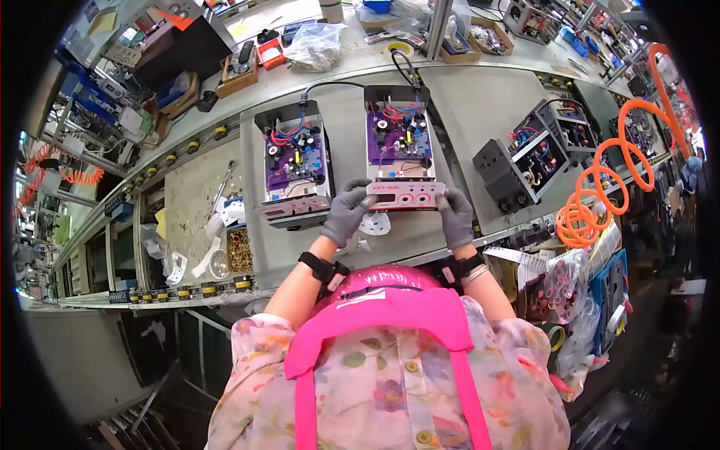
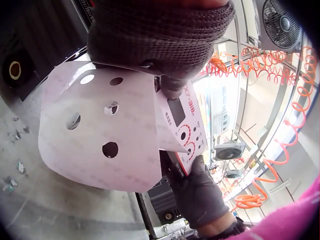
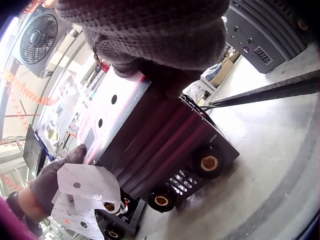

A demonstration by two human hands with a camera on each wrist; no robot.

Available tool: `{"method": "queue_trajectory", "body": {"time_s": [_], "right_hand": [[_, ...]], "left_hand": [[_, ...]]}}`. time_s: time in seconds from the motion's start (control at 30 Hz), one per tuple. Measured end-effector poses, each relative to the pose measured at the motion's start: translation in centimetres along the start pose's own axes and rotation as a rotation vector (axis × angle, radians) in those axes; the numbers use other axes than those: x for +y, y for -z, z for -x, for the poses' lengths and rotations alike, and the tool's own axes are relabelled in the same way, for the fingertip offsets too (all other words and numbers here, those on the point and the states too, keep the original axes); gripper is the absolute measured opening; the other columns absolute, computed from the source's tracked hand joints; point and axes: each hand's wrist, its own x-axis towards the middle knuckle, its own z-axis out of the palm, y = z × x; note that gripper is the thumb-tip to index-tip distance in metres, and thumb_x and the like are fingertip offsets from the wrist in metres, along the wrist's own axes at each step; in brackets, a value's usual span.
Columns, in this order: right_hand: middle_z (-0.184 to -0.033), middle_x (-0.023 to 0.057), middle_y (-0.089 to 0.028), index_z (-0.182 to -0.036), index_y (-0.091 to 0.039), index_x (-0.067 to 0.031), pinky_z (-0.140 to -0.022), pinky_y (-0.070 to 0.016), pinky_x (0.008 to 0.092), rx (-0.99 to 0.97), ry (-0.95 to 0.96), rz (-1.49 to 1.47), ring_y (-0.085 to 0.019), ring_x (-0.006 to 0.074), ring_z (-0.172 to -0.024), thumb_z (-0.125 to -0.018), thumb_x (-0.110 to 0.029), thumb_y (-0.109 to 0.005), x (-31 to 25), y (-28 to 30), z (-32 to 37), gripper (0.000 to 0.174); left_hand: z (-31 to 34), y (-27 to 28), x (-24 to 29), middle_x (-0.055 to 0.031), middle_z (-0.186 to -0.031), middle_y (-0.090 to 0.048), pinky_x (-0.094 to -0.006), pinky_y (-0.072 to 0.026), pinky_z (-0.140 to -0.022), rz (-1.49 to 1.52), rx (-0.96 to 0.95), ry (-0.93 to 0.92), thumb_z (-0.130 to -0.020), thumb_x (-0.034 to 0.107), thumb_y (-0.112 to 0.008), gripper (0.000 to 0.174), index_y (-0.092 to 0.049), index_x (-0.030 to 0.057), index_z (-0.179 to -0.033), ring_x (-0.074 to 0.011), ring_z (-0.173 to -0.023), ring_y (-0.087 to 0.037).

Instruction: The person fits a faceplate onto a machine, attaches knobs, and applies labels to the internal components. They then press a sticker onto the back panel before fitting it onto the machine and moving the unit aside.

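Observation:
A white-and-red label (image 1: 406, 196) lies along the front panel (image 3: 165, 145) of a welding machine (image 1: 400, 142) whose purple circuit board is exposed. My grey-gloved left hand (image 1: 346, 216) pinches the label's left end, thumb on its face. At the other end my gloved right hand (image 1: 457, 217) grips label and panel edge, thumb on top and fingers behind. White backing paper (image 2: 105, 130) with punched holes hangs below the left hand, in front of the panel. Two round sockets (image 3: 209, 163) sit low on the panel in the right wrist view.
A second opened machine (image 1: 295, 161) stands left on the grey conveyor belt (image 1: 341, 127). More dark machines (image 1: 521, 169) stand on the right, beside a coiled orange hose (image 1: 592, 202). Bags and small boxes (image 1: 238, 67) line the back shelf.

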Motion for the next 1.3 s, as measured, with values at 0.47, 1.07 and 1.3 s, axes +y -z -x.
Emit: {"method": "queue_trajectory", "body": {"time_s": [0.47, 1.07, 1.3], "right_hand": [[-0.078, -0.0032, -0.059, -0.09, -0.06, -0.0043, -0.065, -0.0441, 0.021, 0.07, -0.013, -0.047, -0.051, 0.0035, -0.072, -0.086, -0.012, -0.067, 1.2, -0.4, 0.1, 0.011], [-0.072, -0.0032, -0.058, -0.084, -0.062, -0.0028, -0.062, -0.0445, 0.0217, 0.132, -0.006, 0.005, -0.051, 0.0038, -0.068, -0.084, -0.016, -0.069, 0.6, -1.0, -0.3, 0.015], [-0.071, 0.0058, -0.062, -0.084, -0.063, -0.0031, -0.059, -0.0467, 0.0268, 0.16, 0.105, 0.33, -0.057, 0.0131, -0.062, -0.081, -0.02, -0.071, -0.8, -1.1, -0.5, 0.019]], "left_hand": [[-0.4, -0.3, 0.0, -0.0104, -0.112, -0.053, -0.0279, -0.0477, -0.077, -0.038, 0.057, -0.024, -0.087, 0.014, -0.063, 0.017, -0.068, -0.0003, -0.095, -0.0169, -0.097, -0.054], [-0.5, -0.6, 1.1, -0.0168, -0.1, -0.061, -0.0338, -0.0461, -0.075, -0.399, 0.134, -0.172, -0.087, 0.019, -0.062, 0.024, -0.062, -0.0031, -0.079, -0.0277, -0.086, -0.057], [-0.2, -1.1, 2.5, -0.0142, -0.09, -0.062, -0.0393, -0.0498, -0.064, -0.803, 0.182, -0.163, -0.086, 0.028, -0.061, 0.025, -0.062, 0.0044, -0.079, -0.0328, -0.073, -0.061]]}}
